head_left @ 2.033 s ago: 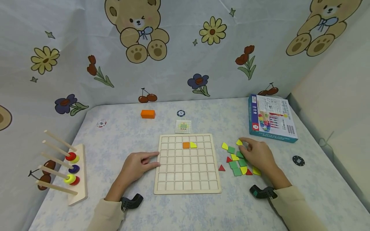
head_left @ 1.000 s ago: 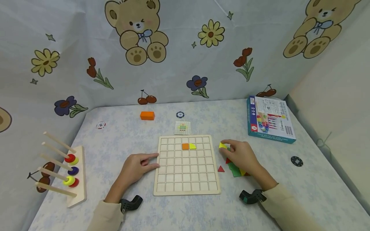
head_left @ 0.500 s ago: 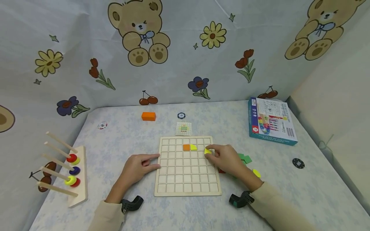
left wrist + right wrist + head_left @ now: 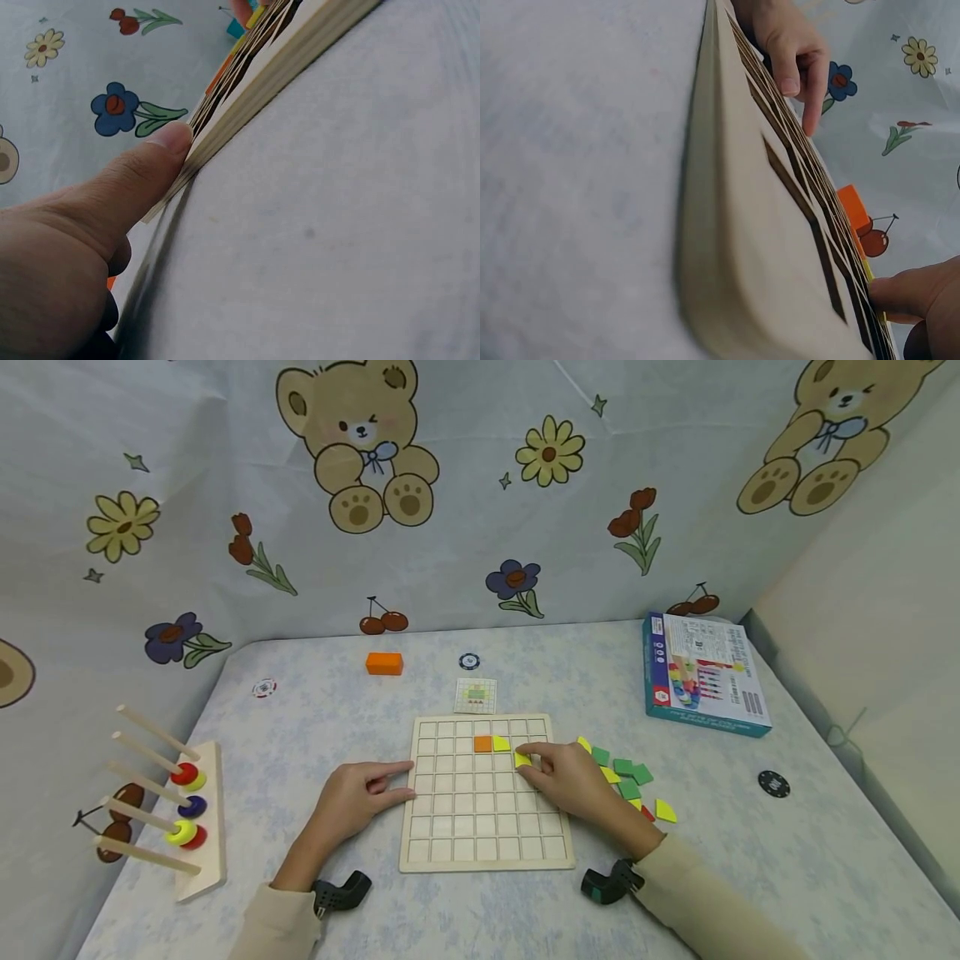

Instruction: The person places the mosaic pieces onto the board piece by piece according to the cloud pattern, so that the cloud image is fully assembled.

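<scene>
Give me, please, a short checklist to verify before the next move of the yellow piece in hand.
1. Board has hand contact: ok, left hand touches its left edge.
2. Held yellow piece gripped: ok, right hand pinches it.
3. Held yellow piece seated in a cell: cannot tell, partly covered.
4. Orange piece on grid: ok, beside another yellow piece.
5. Pattern card uncovered: ok, beyond the board.

Right hand [image 4: 567,778] partly hides grid board [image 4: 464,805]; fine detail on card [image 4: 476,696], box [image 4: 707,672] too small to tell.
</scene>
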